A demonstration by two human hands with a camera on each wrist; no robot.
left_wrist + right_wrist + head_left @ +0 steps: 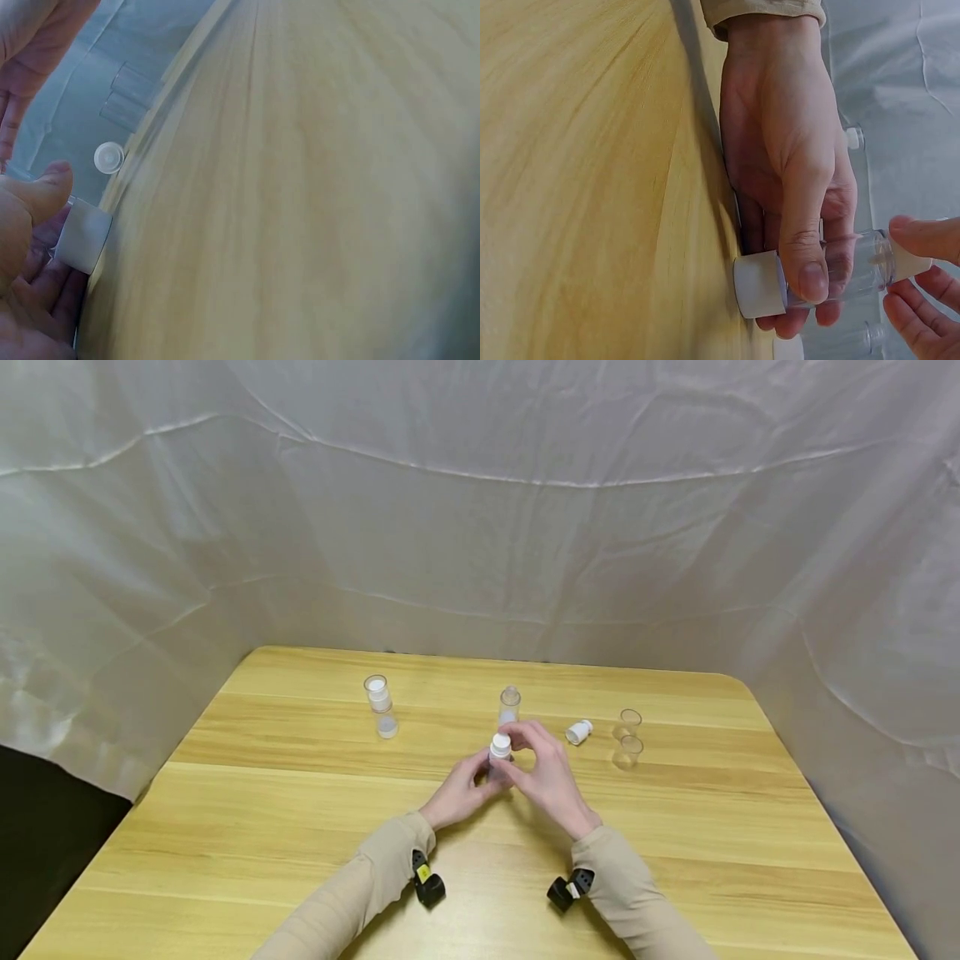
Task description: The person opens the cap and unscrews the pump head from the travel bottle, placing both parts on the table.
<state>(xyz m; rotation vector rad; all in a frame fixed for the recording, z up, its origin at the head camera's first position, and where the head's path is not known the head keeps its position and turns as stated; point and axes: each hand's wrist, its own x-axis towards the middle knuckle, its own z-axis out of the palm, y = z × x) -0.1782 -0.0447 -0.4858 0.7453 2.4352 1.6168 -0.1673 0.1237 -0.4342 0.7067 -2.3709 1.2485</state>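
Near the middle of the table, both hands are on one clear bottle [855, 262] with a white base [759, 285] and a white top [500, 743]. My left hand [463, 789] grips the lower body, thumb across the clear wall just above the base. Higher up, my right hand [551, 774] pinches the white top between thumb and fingers. From the left wrist, the base [82, 236] shows beside the left fingers, close to the tabletop. Whatever joins the top to the body is partly covered by the right fingers.
Behind the hands stands another clear bottle [510, 700]. A white piece [579, 732] lies to its right, beyond which are two clear cup-like pieces [628, 718]. At left stands a clear container with a white part [379, 696]. Pale cloth [480, 543] hangs behind the table.
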